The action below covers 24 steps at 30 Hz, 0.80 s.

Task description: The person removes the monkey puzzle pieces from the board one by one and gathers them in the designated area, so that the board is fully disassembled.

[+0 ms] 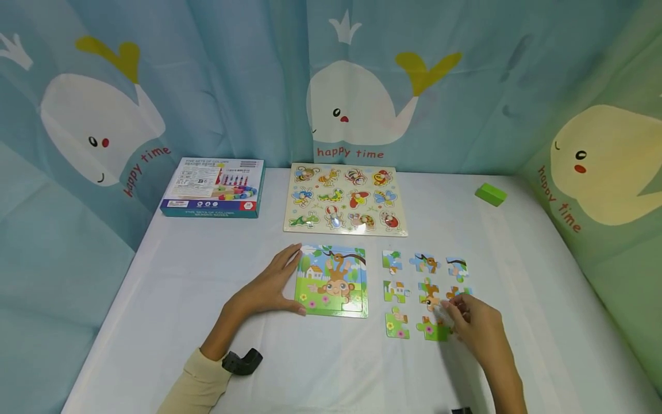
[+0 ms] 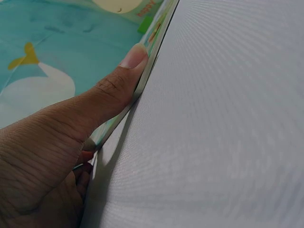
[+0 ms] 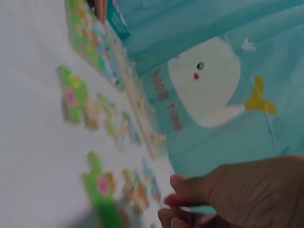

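My left hand (image 1: 266, 287) grips the left side of a square jigsaw board (image 1: 333, 282) with a monkey picture, thumb at the near corner, fingers at the far one. The left wrist view shows the thumb (image 2: 111, 88) along the board's edge. A piece outline shows in its lower right corner. To the board's right, loose jigsaw pieces lie in rows, among them a house piece (image 1: 395, 291) and a flower piece (image 1: 397, 325). Over the right column is my right hand (image 1: 478, 328), fingers loosely bent, no piece visible between them. It covers some pieces.
Behind the board lies a wooden insect puzzle (image 1: 345, 198). A boxed toy set (image 1: 212, 188) stands at the back left, and a green block (image 1: 490, 194) at the back right. A whale-print curtain (image 1: 248, 86) hangs behind the white-covered table (image 1: 207, 253).
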### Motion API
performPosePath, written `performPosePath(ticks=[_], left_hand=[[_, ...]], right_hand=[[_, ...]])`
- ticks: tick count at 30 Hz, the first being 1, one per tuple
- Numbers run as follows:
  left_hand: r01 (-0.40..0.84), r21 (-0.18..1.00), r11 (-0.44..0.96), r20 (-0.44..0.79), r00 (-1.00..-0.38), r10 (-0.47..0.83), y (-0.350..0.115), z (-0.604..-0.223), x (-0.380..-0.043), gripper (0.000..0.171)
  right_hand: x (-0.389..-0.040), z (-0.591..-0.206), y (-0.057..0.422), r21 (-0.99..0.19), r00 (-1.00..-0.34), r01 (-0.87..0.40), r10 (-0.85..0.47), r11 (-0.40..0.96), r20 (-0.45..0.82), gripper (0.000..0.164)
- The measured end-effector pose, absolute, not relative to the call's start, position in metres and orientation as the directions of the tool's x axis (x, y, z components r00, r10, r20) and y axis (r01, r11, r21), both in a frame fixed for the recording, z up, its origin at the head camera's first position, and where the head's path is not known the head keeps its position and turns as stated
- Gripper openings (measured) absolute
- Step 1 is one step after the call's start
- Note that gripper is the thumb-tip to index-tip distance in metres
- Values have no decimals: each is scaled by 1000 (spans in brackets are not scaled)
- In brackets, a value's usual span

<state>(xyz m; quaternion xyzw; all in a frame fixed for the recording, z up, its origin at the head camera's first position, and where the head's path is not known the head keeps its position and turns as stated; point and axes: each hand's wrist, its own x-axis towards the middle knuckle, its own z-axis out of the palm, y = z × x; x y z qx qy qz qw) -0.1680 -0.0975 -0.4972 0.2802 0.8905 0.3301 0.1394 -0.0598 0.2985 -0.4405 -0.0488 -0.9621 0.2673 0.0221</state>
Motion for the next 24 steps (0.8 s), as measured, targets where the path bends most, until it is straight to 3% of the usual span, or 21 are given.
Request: performPosePath(ticks=[6, 10, 14, 18, 24], left_hand=[[411, 661, 628, -64, -803, 593, -98, -497, -168, 129], [413, 660, 627, -62, -802, 594, -98, -498, -168, 129], [420, 655, 628, -59, -800, 596, -98, -499, -168, 129], [433, 650, 625, -58, -792, 608, -97, -498, -168, 130], [440, 648, 622, -40, -796, 605, -99, -497, -169, 130]], right_hand=[[-90, -435, 265, -571, -983, -183, -143, 800, 114, 9], [-111, -439, 235, -619, -950, -297, -291, 727, 115, 16], [-126, -448, 212, -638, -928, -294, -373, 712, 11, 35], [-131, -456, 197, -561, -922, -265, -376, 784, -90, 51], [-133, -457, 185, -459, -926, -274, -360, 845, -109, 51]])
